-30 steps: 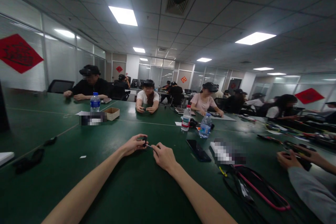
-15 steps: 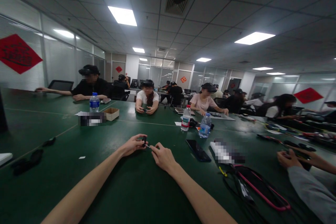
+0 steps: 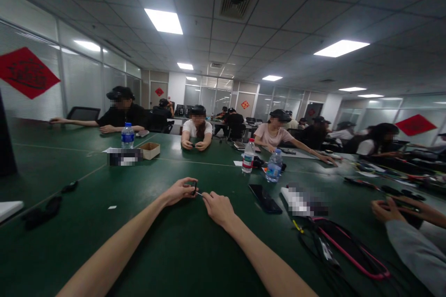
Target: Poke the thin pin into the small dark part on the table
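Here's my left hand, clamped on a small dark piece at ten o'clock from my right hand, which is pinched shut on a thin metal rod. The rod runs ten-to-four, tip right by the piece (touching or not, I can't tell). Green desk opens toward six o'clock; a phone bounds my three.

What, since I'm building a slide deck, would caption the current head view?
Left hand holding a small black object, right hand a thin rod, at a green table.
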Demonstrator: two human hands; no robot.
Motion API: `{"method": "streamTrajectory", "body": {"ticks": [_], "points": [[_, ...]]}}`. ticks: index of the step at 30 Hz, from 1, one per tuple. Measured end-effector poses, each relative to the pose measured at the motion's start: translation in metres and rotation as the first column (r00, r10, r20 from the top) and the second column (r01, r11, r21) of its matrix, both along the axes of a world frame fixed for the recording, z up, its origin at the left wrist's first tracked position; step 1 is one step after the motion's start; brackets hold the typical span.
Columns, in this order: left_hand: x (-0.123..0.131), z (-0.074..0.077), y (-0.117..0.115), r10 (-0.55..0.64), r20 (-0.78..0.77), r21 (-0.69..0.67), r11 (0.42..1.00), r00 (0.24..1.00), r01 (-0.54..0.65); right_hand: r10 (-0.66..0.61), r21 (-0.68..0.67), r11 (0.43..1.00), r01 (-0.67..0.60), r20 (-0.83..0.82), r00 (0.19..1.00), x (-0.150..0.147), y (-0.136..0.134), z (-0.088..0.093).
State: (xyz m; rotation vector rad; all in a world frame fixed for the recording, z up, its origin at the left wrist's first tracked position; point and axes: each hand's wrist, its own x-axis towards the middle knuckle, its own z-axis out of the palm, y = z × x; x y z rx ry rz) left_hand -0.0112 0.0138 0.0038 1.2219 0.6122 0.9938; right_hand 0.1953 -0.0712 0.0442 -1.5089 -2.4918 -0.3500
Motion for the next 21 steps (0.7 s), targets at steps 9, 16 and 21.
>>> {"method": "streamTrajectory", "body": {"ticks": [9,16,21], "points": [[-0.0012,-0.0005,0.0023,0.004,0.019,-0.023,1.000,1.000,-0.004,-0.018,-0.023,1.000,0.017,-0.015,1.000,-0.0016,0.0024,-0.0043],[-0.0043,0.0014,0.0023,-0.031,0.070,-0.065,0.997,0.997,0.036,0.007,0.001,1.000,-0.007,-0.036,0.999,-0.0016,0.0043,-0.0076],[-0.0041,0.0021,0.0018,-0.042,0.110,-0.081,0.995,0.993,0.051,-0.014,0.003,1.000,0.014,-0.021,1.000,-0.0024,0.0024,-0.0059]]}}
